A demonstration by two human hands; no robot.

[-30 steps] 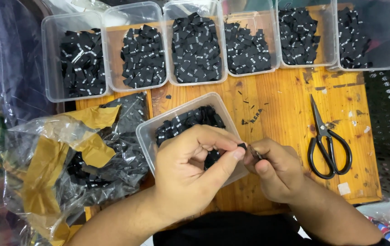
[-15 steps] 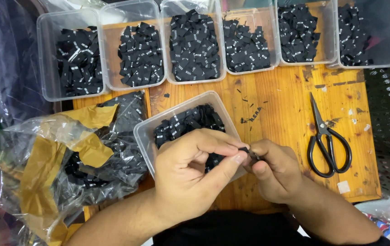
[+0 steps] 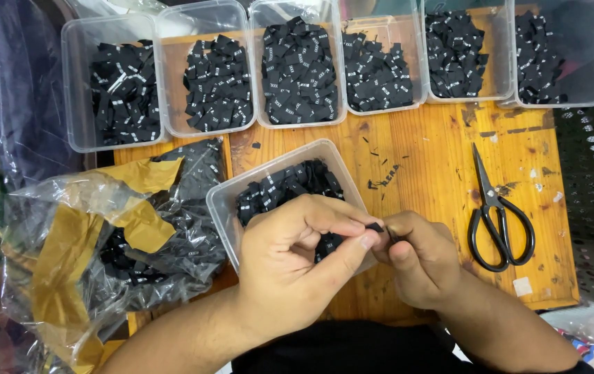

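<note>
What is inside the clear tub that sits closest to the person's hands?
The clear tub holds a heap of small black fabric labels with white print. The left hand and right hand cover its near part, so the contents there cannot be seen.

Two bare forearms, no sleeves in view. Left hand (image 3: 297, 266) and right hand (image 3: 422, 260) bare: no gloves, rings, watch or wristband. Fingers (image 3: 342, 253) with short trimmed nails. Dark hair on both forearms. Black garment across lap at bottom edge, plain, no visible markings.
</note>
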